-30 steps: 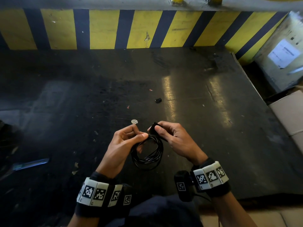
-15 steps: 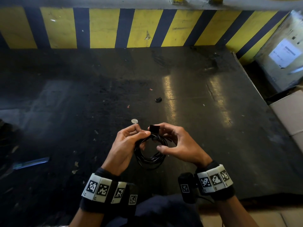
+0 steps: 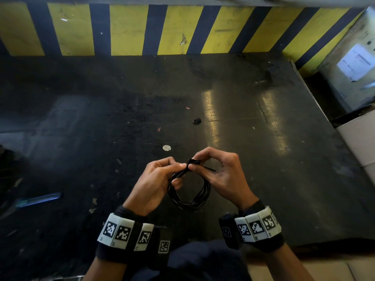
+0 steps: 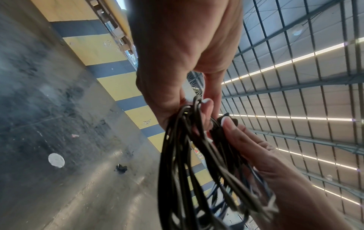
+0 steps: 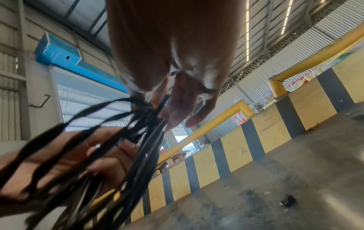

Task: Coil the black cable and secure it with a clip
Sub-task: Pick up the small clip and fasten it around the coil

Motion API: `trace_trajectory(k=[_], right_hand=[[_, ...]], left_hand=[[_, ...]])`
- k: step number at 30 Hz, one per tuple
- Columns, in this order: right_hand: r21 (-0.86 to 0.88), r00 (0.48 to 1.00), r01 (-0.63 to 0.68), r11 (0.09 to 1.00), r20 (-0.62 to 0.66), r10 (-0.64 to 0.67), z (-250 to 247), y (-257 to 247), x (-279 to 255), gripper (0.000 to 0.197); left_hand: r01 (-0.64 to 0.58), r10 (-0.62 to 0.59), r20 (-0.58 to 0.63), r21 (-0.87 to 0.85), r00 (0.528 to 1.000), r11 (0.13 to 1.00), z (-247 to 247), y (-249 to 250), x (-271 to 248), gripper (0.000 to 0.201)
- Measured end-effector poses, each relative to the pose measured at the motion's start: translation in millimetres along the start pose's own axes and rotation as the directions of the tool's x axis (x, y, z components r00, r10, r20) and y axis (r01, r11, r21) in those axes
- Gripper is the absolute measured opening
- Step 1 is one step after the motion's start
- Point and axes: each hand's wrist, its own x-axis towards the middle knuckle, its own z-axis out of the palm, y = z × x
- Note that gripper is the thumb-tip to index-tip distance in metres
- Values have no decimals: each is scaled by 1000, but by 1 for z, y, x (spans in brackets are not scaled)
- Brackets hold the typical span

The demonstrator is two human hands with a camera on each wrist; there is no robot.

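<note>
The black cable [image 3: 190, 196] hangs as a coil of several loops between my two hands, above the dark floor. My left hand [image 3: 156, 179] pinches the loops together at the coil's top. My right hand [image 3: 219, 171] pinches a small black clip [image 3: 193, 162] at that same spot, thumb and forefinger curled on it, and a short cable end [image 3: 209, 169] sticks out to the right over its palm. In the left wrist view the loops [image 4: 189, 163] fan down from the fingers [image 4: 206, 109] and the clip [image 4: 222, 132] sits under the right thumb. The right wrist view shows the blurred coil [image 5: 122, 147].
A second small black clip [image 3: 196, 121] lies on the floor ahead, with a white round disc [image 3: 166, 148] nearer my hands. A blue strip [image 3: 38, 199] lies at the left. A yellow and black striped wall [image 3: 182, 31] closes the far side; pale boxes [image 3: 359, 142] stand at the right.
My right hand has come back up to the top of the coil and now pinches the clip there beside the left fingers. A short cable end now sticks out to the right.
</note>
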Motion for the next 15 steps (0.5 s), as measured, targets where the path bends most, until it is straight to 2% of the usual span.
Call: trace_trajectory(k=[4, 6, 7, 8, 10, 11, 13, 15], right_hand=[[-131, 991, 11, 991, -132, -29, 5, 7, 0, 13], [-156, 988, -12, 988, -155, -12, 5, 12, 4, 13], [-155, 987, -30, 987, -158, 6, 4, 15, 7, 13], [-160, 989, -44, 986, -150, 20, 4, 18, 10, 13], [-193, 994, -51, 980, -108, 30, 3, 25, 14, 13], [-186, 996, -52, 981, -85, 37, 4, 27, 16, 13], [-83, 994, -98, 992, -56, 93, 5, 30, 18, 12], [51, 973, -219, 974, -65, 222, 8, 34, 20, 14]], left_hand=[[26, -26, 2, -28, 1000, 999, 3, -3, 5, 19], [-4, 5, -13, 34, 1000, 999, 0, -7, 9, 16], [-39, 43, -35, 117, 998, 992, -1, -9, 11, 14], [-80, 98, -58, 247, 994, 966, -4, -10, 13, 13], [-145, 211, -63, 537, 975, 831, -9, -10, 16, 11], [-164, 244, -44, 624, 969, 764, -11, -8, 18, 9], [-189, 281, -27, 678, 959, 710, -14, -4, 22, 11], [-206, 324, -59, 661, 944, 722, -15, 0, 28, 14]])
